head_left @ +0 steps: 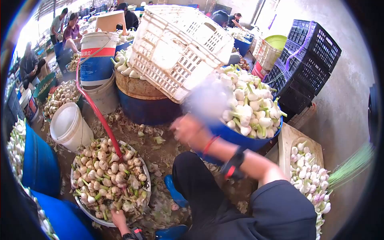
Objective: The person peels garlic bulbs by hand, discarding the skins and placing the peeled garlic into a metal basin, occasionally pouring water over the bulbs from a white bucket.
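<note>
My left hand point(119, 219) reaches into the near edge of a round basin point(150, 185) heaped with untrimmed garlic bulbs point(105, 170). It touches the pile, and its fingertips are too small and partly hidden to show a grip. In mid-view my right hand point(191, 130) is smeared by motion, so its fingers cannot be read. Just above it is a pale, blurred shape point(208, 99), perhaps a garlic bulb in motion. Beyond that hand stands a blue tub point(256, 141) piled high with cleaned white garlic point(250, 106).
A red curved pole point(94, 106) rises from the basin. White crates point(176, 52) lean over a blue drum point(140, 106). Buckets point(72, 126) stand left. Black crates point(308, 52) are stacked right, above a tray of garlic point(306, 172). Peelings point(160, 160) litter the floor. Several people work behind.
</note>
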A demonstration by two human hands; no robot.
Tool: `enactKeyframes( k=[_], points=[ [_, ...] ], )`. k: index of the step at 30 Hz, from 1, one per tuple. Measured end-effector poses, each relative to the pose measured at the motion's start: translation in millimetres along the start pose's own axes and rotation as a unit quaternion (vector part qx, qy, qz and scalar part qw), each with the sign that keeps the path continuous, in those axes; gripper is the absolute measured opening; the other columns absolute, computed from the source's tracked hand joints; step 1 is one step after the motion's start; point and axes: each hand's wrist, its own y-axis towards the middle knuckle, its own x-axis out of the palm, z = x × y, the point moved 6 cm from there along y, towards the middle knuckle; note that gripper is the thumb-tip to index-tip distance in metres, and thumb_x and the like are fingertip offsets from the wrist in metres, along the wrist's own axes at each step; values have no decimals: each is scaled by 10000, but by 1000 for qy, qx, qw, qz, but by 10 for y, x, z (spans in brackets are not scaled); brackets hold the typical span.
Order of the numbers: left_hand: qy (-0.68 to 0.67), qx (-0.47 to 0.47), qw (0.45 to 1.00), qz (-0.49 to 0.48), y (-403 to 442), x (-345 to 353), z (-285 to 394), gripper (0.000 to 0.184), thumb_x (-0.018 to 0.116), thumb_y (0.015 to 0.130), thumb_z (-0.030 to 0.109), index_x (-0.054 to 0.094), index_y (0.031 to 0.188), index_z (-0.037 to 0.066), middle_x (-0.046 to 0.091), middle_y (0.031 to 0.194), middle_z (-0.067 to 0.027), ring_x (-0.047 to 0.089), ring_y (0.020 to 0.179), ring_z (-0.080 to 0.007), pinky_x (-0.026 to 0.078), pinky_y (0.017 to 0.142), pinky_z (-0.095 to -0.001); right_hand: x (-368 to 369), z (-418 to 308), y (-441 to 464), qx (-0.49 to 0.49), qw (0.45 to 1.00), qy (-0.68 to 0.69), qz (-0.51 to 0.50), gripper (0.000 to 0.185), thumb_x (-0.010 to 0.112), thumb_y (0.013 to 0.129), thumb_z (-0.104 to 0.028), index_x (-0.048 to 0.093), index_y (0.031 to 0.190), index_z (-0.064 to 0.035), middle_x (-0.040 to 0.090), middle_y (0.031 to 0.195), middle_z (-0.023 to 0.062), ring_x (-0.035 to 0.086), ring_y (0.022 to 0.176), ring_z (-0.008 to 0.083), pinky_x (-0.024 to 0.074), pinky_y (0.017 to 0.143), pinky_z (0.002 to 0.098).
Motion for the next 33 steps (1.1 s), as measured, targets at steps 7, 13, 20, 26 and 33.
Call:
enactKeyframes(
  k=[7, 13, 20, 26, 33],
  points=[
    [-741, -93, 620, -240, -1000, 44, 798, 316, 418, 908, 277, 520, 1068, 24, 579, 987, -87, 580, 898, -192, 480, 753, -344, 2620, -2245, -1121, 202, 698, 629, -274, 680, 674, 721, -196, 318, 1290, -83, 462, 1123, 141, 430, 1104, 246, 326, 958, 339],
    [-666, -56, 740, -79, -1050, -269, 549, 156, 563, 800, 68, 588, 935, -6, 585, 822, -16, 517, 656, -61, 429, 576, -213, 2436, -2336, -1018, 87, 819, 510, -249, 565, 709, 608, -113, 470, 1116, -53, 491, 1073, 149, 482, 1024, 303, 384, 895, 349],
    [-710, -87, 692, -95, -1013, -330, 608, 130, 540, 796, 40, 579, 905, -18, 603, 801, -41, 587, 674, -106, 485, 603, -207, 2211, -2329, -915, 113, 852, 457, -228, 554, 744, 593, -109, 509, 1093, -64, 484, 1073, 164, 476, 1022, 323, 392, 888, 352],
    [-681, -51, 722, -115, -1004, -365, 697, 120, 557, 757, 30, 601, 861, -13, 602, 762, -24, 573, 636, -86, 460, 569, -197, 2287, -2271, -903, 80, 844, 466, -255, 579, 765, 576, -109, 518, 1097, -50, 529, 1063, 121, 506, 1019, 275, 404, 888, 337],
    [-745, -86, 637, -179, -948, -108, 570, 90, 549, 779, 49, 550, 869, 45, 575, 761, -6, 553, 586, -84, 473, 514, -196, 2550, -2221, -1244, 386, 547, 673, -314, 447, 672, 752, -184, 487, 1133, -42, 566, 1045, 106, 582, 921, 216, 479, 782, 322]
  ],
)
